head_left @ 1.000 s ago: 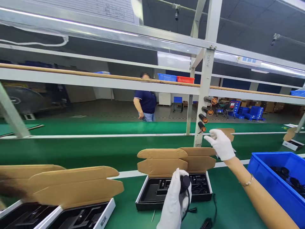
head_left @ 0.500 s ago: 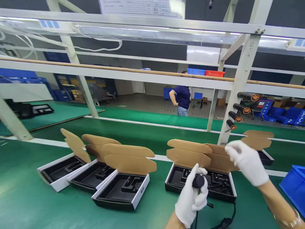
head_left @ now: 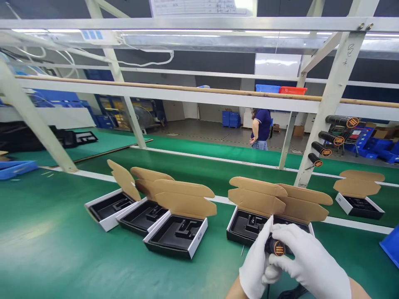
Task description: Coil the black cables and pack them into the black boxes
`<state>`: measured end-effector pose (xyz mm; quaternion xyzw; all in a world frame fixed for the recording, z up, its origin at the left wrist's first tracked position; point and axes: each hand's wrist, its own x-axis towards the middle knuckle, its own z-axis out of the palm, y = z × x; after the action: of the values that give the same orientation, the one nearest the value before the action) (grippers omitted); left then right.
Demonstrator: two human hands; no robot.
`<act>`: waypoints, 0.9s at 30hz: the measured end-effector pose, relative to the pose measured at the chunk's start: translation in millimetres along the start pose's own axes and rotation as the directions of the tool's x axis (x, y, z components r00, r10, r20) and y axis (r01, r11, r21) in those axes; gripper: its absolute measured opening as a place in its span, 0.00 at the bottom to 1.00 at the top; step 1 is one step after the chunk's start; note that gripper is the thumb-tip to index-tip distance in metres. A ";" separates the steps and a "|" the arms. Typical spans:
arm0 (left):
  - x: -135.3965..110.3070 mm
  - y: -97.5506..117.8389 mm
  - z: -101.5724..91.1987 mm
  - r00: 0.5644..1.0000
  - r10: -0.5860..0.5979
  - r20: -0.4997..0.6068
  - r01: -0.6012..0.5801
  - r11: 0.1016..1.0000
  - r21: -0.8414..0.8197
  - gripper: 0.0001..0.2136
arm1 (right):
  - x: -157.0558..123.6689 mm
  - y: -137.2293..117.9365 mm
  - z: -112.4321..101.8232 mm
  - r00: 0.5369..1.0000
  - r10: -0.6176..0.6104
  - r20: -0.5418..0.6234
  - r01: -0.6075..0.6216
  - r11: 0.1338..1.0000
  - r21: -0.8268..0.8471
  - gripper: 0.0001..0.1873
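Observation:
My left hand (head_left: 254, 263), in a white glove, is closed around a small black round piece with an orange striped emblem (head_left: 279, 248) on its end. My right hand (head_left: 308, 261), also gloved, grips the same piece from the right with thumb and fingers. The hands touch each other, and the palm side of the left is hidden. A black cable (head_left: 293, 293) shows partly below them. Just behind are two open boxes with black inserts, the nearer one (head_left: 239, 226) holding small black parts; the other (head_left: 307, 201) is largely covered by my hands.
Three open boxes (head_left: 176, 236) stand on the green table (head_left: 93, 265) to the left, another (head_left: 360, 203) at the far right. Several black cylinders with orange emblems (head_left: 332, 138) stick out from the white post (head_left: 341, 79). A blue bin (head_left: 391, 249) is at right. A person (head_left: 261, 128) stands beyond.
My right hand has come down and left from near the post to the piece in my left hand. An orange emblem now shows on it. The view has shifted left.

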<state>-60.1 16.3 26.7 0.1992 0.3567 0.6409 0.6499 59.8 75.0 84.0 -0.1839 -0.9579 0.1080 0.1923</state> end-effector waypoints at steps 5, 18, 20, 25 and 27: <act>-26.0 -3.1 -13.3 0.826 0.562 -0.044 -0.518 0.787 0.335 0.28 | 8.2 -3.5 -4.8 0.994 -0.069 -0.089 0.053 0.984 -0.168 0.19; -7.3 5.4 -55.0 0.958 0.287 0.020 -0.264 0.847 0.462 0.33 | 5.8 -10.7 -17.0 0.901 -0.201 -0.385 0.219 0.976 0.003 0.23; -6.8 -5.4 -55.7 0.968 0.246 0.044 -0.241 0.875 0.421 0.27 | 6.9 -10.6 -15.9 0.896 -0.200 -0.397 0.219 0.976 0.002 0.23; 4.3 -20.0 -56.7 0.982 0.175 0.072 -0.187 0.951 0.247 0.21 | 10.1 -5.4 -14.6 0.928 -0.136 -0.346 0.148 0.989 0.007 0.22; 11.9 -20.7 -60.1 0.975 0.208 0.080 -0.221 0.951 0.219 0.22 | 11.7 -0.8 -11.6 0.954 -0.111 -0.277 0.114 0.993 -0.006 0.23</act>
<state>-90.0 13.9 -30.6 0.3272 0.3854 0.6570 0.5592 54.2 80.5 98.6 -0.1412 -0.9299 0.0751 0.3311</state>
